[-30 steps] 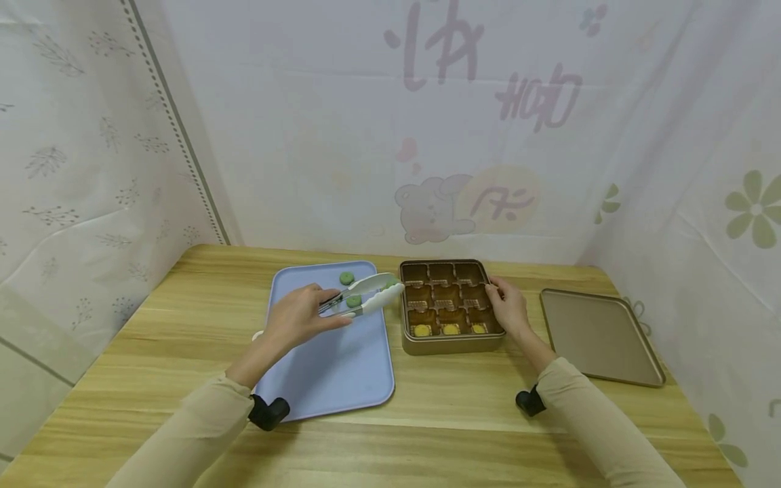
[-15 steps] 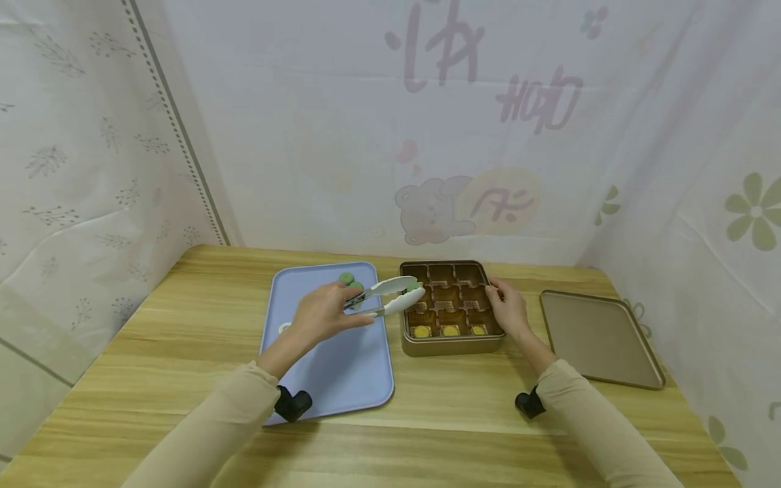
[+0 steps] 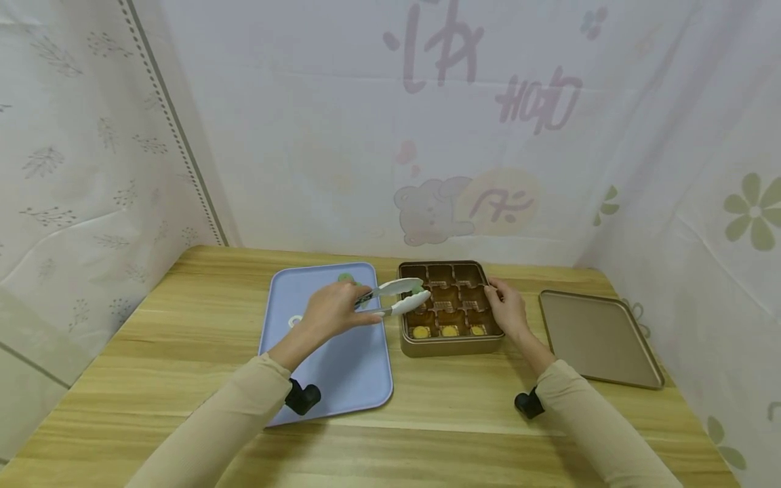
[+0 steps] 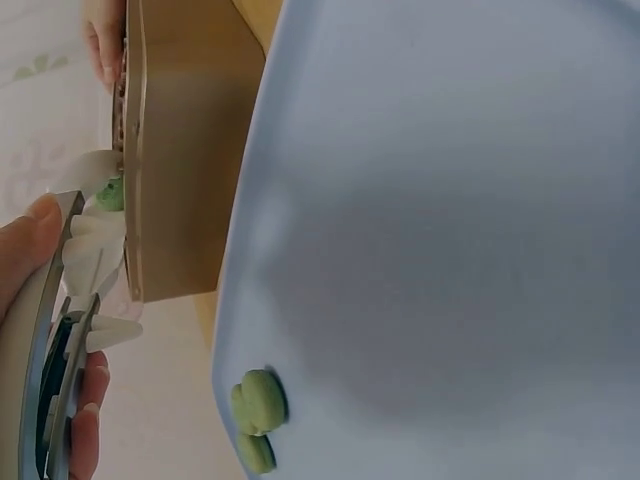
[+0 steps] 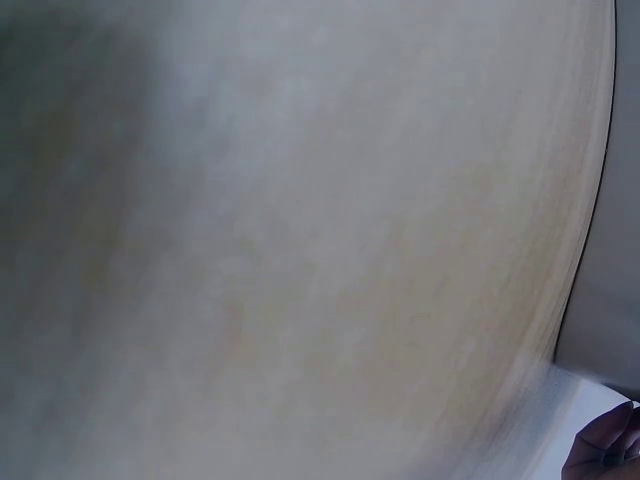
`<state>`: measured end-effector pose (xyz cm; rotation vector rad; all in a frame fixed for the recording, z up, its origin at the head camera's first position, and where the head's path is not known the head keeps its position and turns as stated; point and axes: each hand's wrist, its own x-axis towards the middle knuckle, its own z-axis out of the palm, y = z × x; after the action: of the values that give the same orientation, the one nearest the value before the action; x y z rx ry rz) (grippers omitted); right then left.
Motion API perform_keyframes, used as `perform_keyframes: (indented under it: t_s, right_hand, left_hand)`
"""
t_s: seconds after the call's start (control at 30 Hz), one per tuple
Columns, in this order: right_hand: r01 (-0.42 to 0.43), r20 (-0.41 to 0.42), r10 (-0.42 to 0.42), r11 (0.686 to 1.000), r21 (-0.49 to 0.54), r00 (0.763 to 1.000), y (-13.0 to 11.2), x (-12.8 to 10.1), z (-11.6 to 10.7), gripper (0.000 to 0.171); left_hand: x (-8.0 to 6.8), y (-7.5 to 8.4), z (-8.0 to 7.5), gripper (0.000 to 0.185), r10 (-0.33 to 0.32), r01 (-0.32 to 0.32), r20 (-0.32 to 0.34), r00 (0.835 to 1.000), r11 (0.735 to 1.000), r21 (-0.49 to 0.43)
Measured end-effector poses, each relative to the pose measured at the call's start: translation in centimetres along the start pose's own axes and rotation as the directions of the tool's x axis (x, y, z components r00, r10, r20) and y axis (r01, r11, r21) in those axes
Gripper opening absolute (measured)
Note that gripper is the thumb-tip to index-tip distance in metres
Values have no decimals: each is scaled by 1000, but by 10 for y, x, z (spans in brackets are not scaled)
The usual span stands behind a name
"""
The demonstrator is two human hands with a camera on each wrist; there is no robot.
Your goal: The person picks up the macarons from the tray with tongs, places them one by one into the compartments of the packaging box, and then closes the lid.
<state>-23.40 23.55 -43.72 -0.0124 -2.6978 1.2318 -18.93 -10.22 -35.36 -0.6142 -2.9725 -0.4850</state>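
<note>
The left hand (image 3: 332, 313) has carried the tongs (image 3: 396, 298) rightward from the blue tray (image 3: 342, 366); it grips them, a green piece (image 3: 417, 291) pinched over the gold box (image 3: 450, 344) at frame centre. Three yellow pieces (image 3: 449, 331) fill its near row. The right hand (image 3: 508, 308) holds the box's edge, fingers curled. The right wrist view is a blur.

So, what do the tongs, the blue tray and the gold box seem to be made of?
The tongs look like metal arms with white plastic or silicone tips, as the handle shines grey in the left wrist view. The blue tray looks like matte plastic, smooth with rounded corners. The gold box seems to be painted tin with a soft sheen, though card is possible.
</note>
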Motion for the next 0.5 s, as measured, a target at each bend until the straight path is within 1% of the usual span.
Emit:
perform_keyframes:
  t_s: [0.2, 0.37, 0.5]
  right_hand:
    - [-6, 4, 6, 1000, 10, 1000, 0, 0, 0, 39]
    - [-3, -7, 3, 1000, 0, 1000, 1, 1, 1, 38]
    - [-3, -12, 3, 1000, -6, 1000, 0, 1, 1, 38]
  left_hand:
    - [5, 3, -5, 47, 11, -11, 21, 1000, 999, 43]
    - [6, 4, -6, 46, 2, -3, 32, 999, 999, 44]
    - [5, 3, -5, 50, -8, 6, 37, 999, 999, 42]
